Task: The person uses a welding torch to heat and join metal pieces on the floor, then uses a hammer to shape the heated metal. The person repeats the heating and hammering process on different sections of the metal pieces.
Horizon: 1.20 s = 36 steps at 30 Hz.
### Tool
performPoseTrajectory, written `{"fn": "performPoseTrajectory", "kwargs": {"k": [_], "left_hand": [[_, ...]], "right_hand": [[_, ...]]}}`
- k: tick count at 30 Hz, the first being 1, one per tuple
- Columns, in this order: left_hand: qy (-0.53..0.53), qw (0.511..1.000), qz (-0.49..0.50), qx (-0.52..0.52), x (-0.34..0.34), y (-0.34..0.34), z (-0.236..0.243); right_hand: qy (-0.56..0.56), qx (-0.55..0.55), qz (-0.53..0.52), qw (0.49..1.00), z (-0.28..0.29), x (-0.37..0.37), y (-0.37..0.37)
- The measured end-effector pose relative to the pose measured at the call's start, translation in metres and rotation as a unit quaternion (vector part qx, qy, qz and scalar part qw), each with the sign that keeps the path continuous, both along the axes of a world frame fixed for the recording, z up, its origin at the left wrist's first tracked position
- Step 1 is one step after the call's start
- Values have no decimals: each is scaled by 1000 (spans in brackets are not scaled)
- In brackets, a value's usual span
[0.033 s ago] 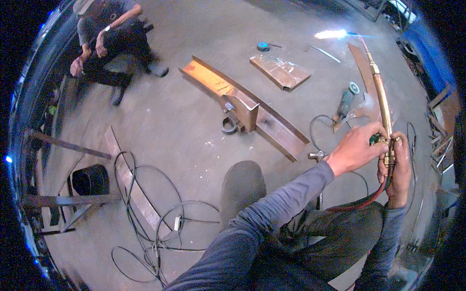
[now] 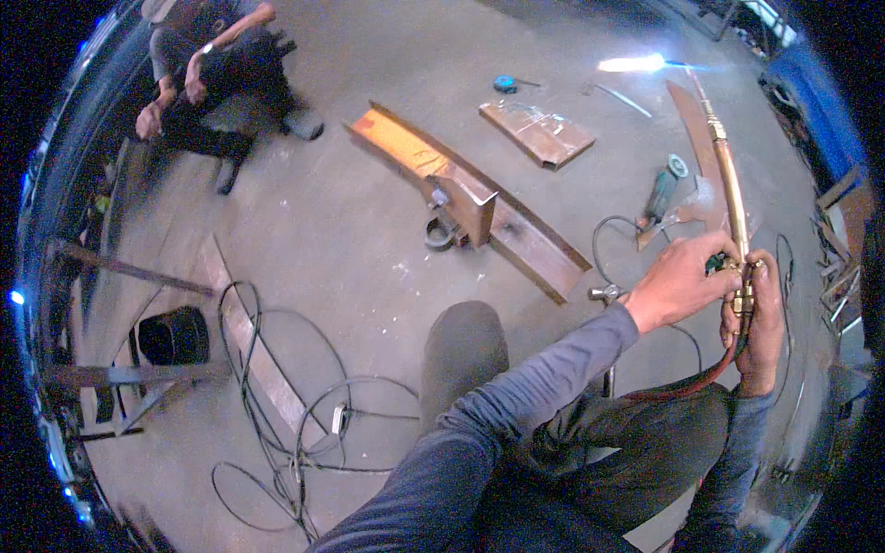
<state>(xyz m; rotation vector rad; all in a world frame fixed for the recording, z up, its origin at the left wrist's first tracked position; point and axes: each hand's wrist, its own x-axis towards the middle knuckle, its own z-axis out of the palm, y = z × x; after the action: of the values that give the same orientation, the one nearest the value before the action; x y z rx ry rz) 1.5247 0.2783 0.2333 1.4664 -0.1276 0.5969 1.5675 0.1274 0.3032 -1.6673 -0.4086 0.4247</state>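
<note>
A lit gas torch (image 2: 729,189) with a long brass tube points away from me at the right, a bright white-blue flame (image 2: 636,64) at its tip. My right hand (image 2: 763,318) is wrapped round the handle end. From the left, my left hand (image 2: 684,276) has its fingers closed at a green valve knob (image 2: 714,264) on the torch body. Red and dark hoses (image 2: 691,391) run from the handle down over my leg. The undersides of the fingers on the handle are partly hidden.
A rusty steel channel (image 2: 544,253) with a welded bracket lies mid-floor, a metal ring (image 2: 439,233) beside it. Beyond are a steel plate (image 2: 539,134), a tape measure (image 2: 504,84) and an angle grinder (image 2: 662,192). Cables (image 2: 300,452) coil at left; a person (image 2: 207,83) crouches far left.
The whole view has shifted slightly. The flame looks a little brighter and fuller; both hands keep their places on the torch.
</note>
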Motion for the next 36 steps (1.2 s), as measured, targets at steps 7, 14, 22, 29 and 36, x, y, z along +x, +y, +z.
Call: {"fn": "performPoseTrajectory", "kwargs": {"k": [7, 14, 22, 29, 36], "left_hand": [[145, 981, 125, -21, -95, 67, -77], [560, 714, 381, 180, -335, 164, -278], [777, 578, 193, 159, -392, 129, -386], [762, 598, 201, 146, -411, 133, -437], [798, 555, 199, 124, -386, 136, -417]], "right_hand": [[-36, -46, -30, 998, -3, -8, 7], [-68, -72, -43, 994, -15, 12, -3], [-71, -78, 28, 994, -42, 48, 50], [-110, -171, 27, 979, -37, 61, 62], [-89, -130, 66, 985, -12, 31, 53]]}}
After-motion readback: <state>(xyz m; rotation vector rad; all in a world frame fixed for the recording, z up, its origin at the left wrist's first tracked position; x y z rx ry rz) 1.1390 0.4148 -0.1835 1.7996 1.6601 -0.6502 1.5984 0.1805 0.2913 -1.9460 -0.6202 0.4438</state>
